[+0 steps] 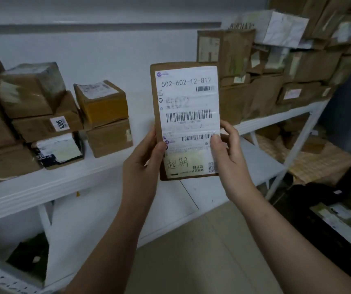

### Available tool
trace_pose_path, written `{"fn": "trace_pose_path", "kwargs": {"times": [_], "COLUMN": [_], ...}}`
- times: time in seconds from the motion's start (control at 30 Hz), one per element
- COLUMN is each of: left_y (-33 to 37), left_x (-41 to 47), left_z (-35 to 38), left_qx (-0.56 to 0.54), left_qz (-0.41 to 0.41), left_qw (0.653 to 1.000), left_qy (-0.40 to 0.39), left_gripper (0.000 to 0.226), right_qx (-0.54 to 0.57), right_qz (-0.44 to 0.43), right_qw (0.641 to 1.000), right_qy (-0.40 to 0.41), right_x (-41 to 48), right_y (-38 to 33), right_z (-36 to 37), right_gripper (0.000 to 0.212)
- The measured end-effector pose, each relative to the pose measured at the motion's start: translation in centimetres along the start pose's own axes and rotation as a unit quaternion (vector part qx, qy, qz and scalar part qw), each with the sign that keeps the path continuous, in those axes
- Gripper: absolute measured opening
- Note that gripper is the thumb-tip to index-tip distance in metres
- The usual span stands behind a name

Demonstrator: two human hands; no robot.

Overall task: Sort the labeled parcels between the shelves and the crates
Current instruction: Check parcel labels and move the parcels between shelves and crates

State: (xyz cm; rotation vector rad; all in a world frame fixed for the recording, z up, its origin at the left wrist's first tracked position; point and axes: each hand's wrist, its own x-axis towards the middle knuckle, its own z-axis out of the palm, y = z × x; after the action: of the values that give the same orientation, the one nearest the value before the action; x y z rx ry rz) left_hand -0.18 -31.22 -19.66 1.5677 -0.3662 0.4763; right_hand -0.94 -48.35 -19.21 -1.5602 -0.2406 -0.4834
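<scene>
Both hands, left hand (143, 158) and right hand (227, 149), are gripping the flat labeled parcel (186, 122) upright before the shelf (85, 183), apparently reading its label, and choosing shelf or crate is coming next.

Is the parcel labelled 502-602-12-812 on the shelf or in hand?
In hand: left hand and right hand grip the parcel by its lower sides, upright, label facing the camera.

White wall (106, 49) behind wht metal shelves (43, 187) w/ beige tile floor (202, 251), dim light.
</scene>
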Motion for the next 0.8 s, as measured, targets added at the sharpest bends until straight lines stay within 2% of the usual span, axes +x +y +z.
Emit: {"fn": "trace_pose_path", "kwargs": {"times": [0.27, 0.37, 0.5, 0.7, 0.8], "left_y": [-2.1, -2.0, -1.8, -1.2, -1.0], "left_x": [-3.0, -4.1, -6.4, -11.4, -13.8], "left_z": [6.9, 11.1, 18.6, 32.1, 38.6], "left_qx": [-0.074, -0.100, -0.130, -0.120, -0.136], "left_qz": [-0.130, -0.159, -0.203, -0.206, -0.210], "left_qw": [0.983, 0.965, 0.931, 0.908, 0.893], "left_qy": [-0.109, -0.183, -0.273, -0.345, -0.374], "left_gripper": [0.028, 0.038, 0.031, 0.046, 0.038], "right_qx": [-0.006, 0.003, -0.013, -0.051, -0.062], "right_qz": [0.060, 0.084, 0.106, 0.148, 0.175], "right_qw": [0.993, 0.984, 0.968, 0.947, 0.937], "right_qy": [0.102, 0.155, 0.225, 0.280, 0.295], "right_x": [-5.0, -6.9, -9.8, -14.1, -16.0], "right_y": [2.5, 3.1, 3.2, 2.5, 2.4], "right_z": [-7.0, -11.4, -18.9, -32.6, -38.8], "right_gripper": [0.029, 0.027, 0.022, 0.024, 0.028]}}
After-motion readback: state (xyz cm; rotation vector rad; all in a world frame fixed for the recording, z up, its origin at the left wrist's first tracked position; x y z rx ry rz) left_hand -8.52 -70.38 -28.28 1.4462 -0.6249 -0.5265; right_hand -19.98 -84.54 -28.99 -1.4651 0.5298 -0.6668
